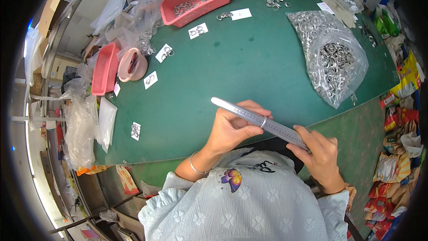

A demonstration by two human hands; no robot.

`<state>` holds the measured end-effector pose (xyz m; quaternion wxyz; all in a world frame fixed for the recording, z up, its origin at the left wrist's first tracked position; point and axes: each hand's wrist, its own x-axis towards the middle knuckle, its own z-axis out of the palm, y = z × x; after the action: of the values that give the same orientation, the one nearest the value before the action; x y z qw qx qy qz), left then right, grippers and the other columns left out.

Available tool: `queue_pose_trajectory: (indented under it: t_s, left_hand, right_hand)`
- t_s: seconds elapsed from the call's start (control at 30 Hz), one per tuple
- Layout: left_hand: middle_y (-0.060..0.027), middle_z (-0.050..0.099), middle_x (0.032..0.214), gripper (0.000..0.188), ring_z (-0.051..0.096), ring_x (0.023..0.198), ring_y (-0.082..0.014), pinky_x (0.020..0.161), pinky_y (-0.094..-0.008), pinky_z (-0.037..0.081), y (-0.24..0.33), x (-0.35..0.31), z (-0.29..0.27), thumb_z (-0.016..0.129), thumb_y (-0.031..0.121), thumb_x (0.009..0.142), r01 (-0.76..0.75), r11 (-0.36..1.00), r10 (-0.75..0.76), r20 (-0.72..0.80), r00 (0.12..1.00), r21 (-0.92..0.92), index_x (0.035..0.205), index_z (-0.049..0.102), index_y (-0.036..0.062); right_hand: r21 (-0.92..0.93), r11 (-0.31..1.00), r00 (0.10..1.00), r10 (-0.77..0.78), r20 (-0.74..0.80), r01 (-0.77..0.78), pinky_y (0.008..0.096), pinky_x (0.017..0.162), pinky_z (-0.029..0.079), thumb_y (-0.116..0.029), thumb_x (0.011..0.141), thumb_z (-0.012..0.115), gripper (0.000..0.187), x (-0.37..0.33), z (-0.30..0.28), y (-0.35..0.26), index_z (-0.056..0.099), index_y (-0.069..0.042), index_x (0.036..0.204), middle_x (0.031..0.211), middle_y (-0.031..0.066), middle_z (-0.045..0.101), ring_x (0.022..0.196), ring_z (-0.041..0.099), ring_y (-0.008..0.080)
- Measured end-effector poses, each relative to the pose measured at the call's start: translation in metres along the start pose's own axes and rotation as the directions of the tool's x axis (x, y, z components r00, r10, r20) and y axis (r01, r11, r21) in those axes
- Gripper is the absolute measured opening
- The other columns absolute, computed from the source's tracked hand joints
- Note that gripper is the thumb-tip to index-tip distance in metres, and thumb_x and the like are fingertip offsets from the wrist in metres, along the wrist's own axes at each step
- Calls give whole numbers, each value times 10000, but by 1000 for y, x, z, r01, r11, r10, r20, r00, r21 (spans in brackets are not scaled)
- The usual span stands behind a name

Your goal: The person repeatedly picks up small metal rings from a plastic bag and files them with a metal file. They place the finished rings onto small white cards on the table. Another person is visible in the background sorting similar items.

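Note:
A grey tapered ring mandrel [281,131] with engraved scale marks slants in front of me, above the table's near edge. Its narrow tip points up and left. Around its middle sits a thin silver ring [264,122]. My left hand [232,127] is closed, thumb and fingertips pinching at this ring from either side of the mandrel. The thick end lies between the thumb and fingers of my right hand [318,151], which is closed on it.
On the green table [191,98], a clear bag [339,62] full of metal rings lies at right. Small white cards with rings, such as one card [150,80], form an arc at left and back. A pink basket [196,0] holds loose rings; a pink tub [133,64] stands left.

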<state>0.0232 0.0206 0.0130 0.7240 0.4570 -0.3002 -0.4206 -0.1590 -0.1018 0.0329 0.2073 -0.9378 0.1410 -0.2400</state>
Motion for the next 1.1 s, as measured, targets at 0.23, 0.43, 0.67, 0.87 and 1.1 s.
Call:
queue_pose_trajectory:
  t_s: [0.23, 0.43, 0.67, 0.87, 1.1]
  left_hand:
    - [-139, 600, 868, 379, 588, 797, -203, 716, -297, 477, -7, 2, -5, 793, 139, 617, -20, 1000, 20, 21, 1000, -4, 914, 643, -43]
    - [-130, 603, 844, 384, 584, 773, -190, 686, -283, 475, -6, 0, -4, 802, 162, 608, -61, 995, 61, -5, 998, 75, 894, 648, -41]
    - [-114, 596, 840, 405, 571, 749, -171, 657, -265, 458, -3, -1, -4, 820, 198, 585, -26, 993, 26, 0, 1000, 114, 868, 653, -39]
    - [-95, 573, 832, 406, 555, 746, -162, 655, -260, 439, 2, -1, -6, 821, 175, 585, 46, 993, -51, 41, 998, 110, 882, 650, -43]
    - [-89, 560, 837, 380, 544, 750, -157, 664, -262, 430, 5, 1, -6, 813, 137, 597, 87, 994, -90, 42, 995, 72, 882, 647, -50]
  right_hand:
    - [35, 999, 1000, -4, -16, 5, 299, 362, 363, -234, 651, 752, 380, 1, 3, 3, 629, -49, 960, 579, 33, 485, 390, 473, 180]
    - [35, 999, 1000, 5, 12, -5, 305, 368, 370, -222, 648, 754, 377, 1, 2, 1, 629, -53, 962, 577, 33, 480, 394, 478, 183]
    - [46, 999, 1000, -1, 7, 1, 304, 367, 365, -212, 648, 754, 368, 1, 2, 1, 626, -58, 957, 572, 29, 481, 395, 482, 187]
    - [32, 999, 1000, -4, 25, 3, 304, 367, 366, -212, 652, 752, 361, -1, 3, 0, 625, -58, 953, 579, 30, 500, 399, 491, 187]
    - [54, 998, 1000, 12, 21, -13, 302, 371, 372, -215, 652, 752, 359, 1, 6, 1, 629, -54, 949, 579, 34, 507, 403, 495, 188]
